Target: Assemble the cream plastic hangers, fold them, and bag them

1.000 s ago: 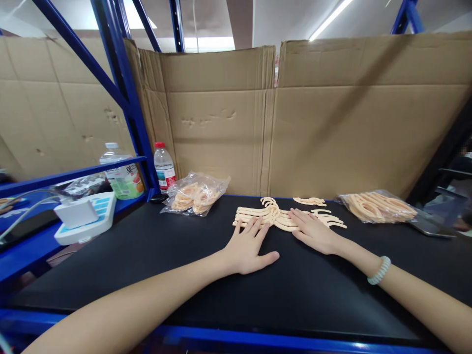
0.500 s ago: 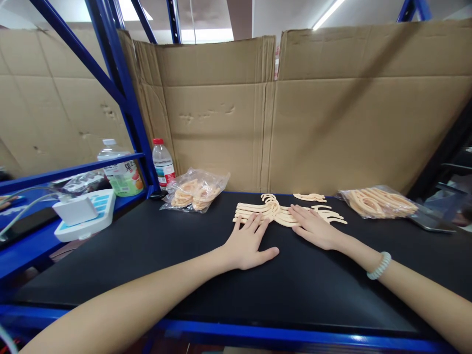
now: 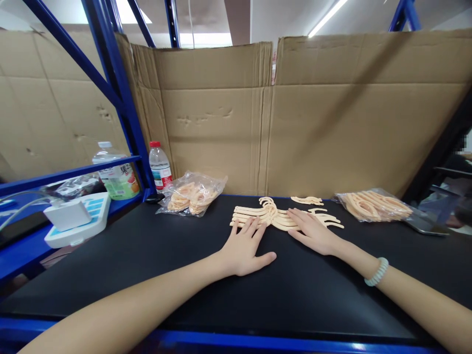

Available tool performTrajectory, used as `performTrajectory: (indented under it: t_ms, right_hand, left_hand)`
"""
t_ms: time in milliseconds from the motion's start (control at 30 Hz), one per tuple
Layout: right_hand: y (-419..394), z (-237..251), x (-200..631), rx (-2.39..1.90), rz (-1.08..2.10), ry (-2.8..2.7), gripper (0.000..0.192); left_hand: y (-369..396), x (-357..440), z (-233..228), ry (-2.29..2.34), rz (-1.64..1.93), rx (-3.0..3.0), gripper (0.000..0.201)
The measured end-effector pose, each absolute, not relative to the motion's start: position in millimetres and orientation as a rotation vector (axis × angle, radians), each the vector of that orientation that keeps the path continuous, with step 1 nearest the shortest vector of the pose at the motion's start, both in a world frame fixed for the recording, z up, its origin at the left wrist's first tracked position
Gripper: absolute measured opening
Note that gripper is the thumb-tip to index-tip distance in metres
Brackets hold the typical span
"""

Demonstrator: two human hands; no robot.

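Several cream-coloured clothes hangers lie nested in a row on the black tabletop, their curled hooks pointing to the back. My left hand lies flat with fingers spread, its fingertips over the front edge of the hangers' left arms. On the other side my right hand rests flat across their right arms, fingers stretched out, hiding part of them. Neither hand is wrapped round anything. Behind my right hand lies a separate small cream piece.
Clear bags of cream pieces lie at the back left and the right. A red-capped water bottle stands by the blue post. Left are a power strip and a juice bottle. Cardboard walls the back.
The view has shifted slightly, so the scene sits a little lower and further left. Both hands stay flat on the hangers, with no clear movement.
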State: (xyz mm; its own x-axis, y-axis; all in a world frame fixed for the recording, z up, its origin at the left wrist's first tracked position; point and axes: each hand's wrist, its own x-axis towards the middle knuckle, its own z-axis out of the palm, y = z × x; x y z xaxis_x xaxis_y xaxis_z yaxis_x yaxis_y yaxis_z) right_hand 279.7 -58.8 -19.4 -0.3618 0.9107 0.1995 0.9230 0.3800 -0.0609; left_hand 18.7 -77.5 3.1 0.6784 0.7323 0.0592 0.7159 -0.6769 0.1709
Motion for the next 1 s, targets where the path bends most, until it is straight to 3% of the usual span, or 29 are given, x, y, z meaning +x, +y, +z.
performTrajectory:
  t_ms: [200, 333, 400, 633, 1000]
  right_hand:
    - [-61, -17, 280, -1.47, -0.205, -2.404, 0.056]
    - [-61, -13, 281, -1.293, -0.31, -2.373, 0.043]
    - [-61, -11, 282, -1.236, -0.319, -2.359, 0.037]
    - [-60, -7, 282, -1.177, -0.284, -2.303, 0.021]
    - [-11, -8, 374, -1.623, -0.329, -1.862, 0.028]
  left_hand:
    - [-77, 20, 1, 1.163, 0.339, 2.779, 0.08]
    - [-78, 22, 3, 0.853, 0.48, 2.931, 0.045]
    - [-78, 23, 3, 0.686, 0.489, 2.976, 0.039]
    - [-74, 24, -1, 0.598, 0.566, 2.991, 0.037]
    - [-76, 27, 1, 0.622, 0.625, 2.932, 0.034]
